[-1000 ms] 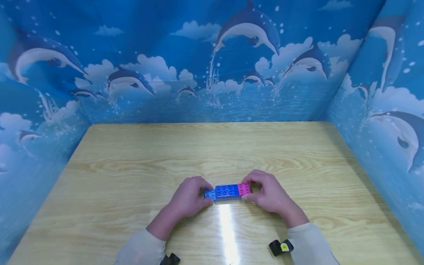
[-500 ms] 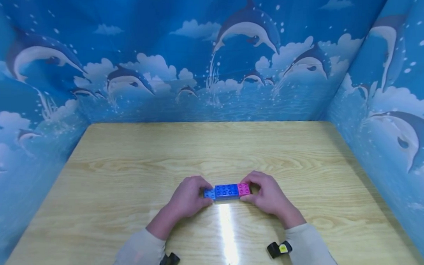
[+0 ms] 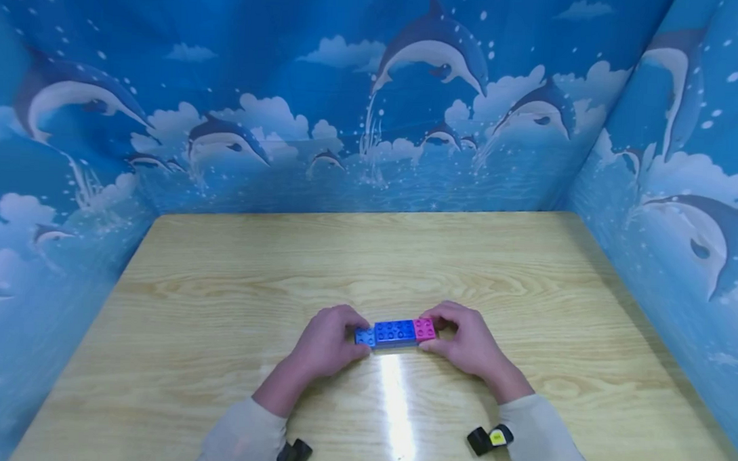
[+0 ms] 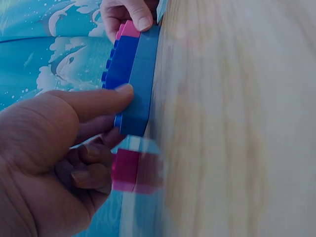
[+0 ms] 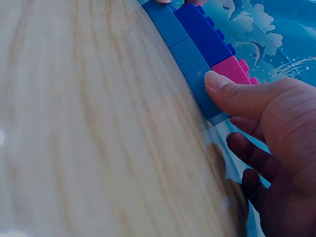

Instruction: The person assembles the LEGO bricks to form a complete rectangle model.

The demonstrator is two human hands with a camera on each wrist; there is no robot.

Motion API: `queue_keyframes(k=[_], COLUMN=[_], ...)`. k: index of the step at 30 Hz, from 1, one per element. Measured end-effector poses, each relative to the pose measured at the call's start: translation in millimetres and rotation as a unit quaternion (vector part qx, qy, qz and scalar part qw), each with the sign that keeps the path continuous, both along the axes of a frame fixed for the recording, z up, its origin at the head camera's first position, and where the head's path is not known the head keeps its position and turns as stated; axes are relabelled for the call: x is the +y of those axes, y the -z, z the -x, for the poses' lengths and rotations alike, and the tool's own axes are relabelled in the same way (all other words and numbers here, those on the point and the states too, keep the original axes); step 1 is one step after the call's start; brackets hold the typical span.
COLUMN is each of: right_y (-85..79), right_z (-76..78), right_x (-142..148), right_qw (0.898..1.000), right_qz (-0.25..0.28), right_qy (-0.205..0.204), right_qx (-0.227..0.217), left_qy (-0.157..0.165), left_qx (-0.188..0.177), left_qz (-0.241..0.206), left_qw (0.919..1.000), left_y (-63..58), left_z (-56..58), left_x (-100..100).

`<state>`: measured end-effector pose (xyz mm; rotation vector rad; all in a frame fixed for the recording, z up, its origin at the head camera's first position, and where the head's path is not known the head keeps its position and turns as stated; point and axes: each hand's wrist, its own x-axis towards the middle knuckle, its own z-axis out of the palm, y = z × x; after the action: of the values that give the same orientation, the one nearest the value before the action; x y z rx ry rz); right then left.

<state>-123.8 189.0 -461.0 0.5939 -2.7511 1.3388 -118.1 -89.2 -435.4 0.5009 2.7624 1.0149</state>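
Toy building bricks lie joined in a low row on the table. A dark blue brick point(image 3: 394, 332) and a pink brick point(image 3: 424, 329) sit side by side on a lower layer of two lighter blue bricks point(image 5: 190, 57), which meet end to end. My left hand point(image 3: 330, 343) pinches the left end of the row, at the lighter blue studs, between thumb and fingers. At the right end, my right hand point(image 3: 468, 337) pinches beside the pink brick, its thumb point(image 5: 222, 84) against the lower brick's side. Part of each hand's far-side fingers is hidden.
The wood-grain table point(image 3: 221, 273) runs back to a blue dolphin-print curtain point(image 3: 324, 120), which also hangs at both sides. A pink blurred patch point(image 4: 127, 170) shows below the bricks in the left wrist view; I cannot tell what it is.
The joined bricks and my left hand stay in place. My right hand and wrist shift very slightly, with its grip on the right end kept.
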Motion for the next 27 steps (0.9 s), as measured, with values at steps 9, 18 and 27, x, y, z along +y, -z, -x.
queue_keyframes(k=[9,18,27], right_y=[2.6,6.6,8.2], right_z=[0.2,1.3,2.3], right_x=[1.5,1.5,0.7], right_qw=[1.000,0.999,0.999], right_qz=[0.015,0.033,0.032], right_qy=[0.008,0.006,0.011], right_qx=[0.003,0.005,0.000], left_qy=[-0.053,-0.095,-0.099], left_qx=[0.032,0.041,0.016], left_qz=[-0.047,-0.006,0.016], left_qw=[0.9970,0.9946,0.9948], left_y=[-6.7,-4.3,1.5], left_z=[6.0,14.2,18.3], left_x=[-14.2,-24.7,-28.3])
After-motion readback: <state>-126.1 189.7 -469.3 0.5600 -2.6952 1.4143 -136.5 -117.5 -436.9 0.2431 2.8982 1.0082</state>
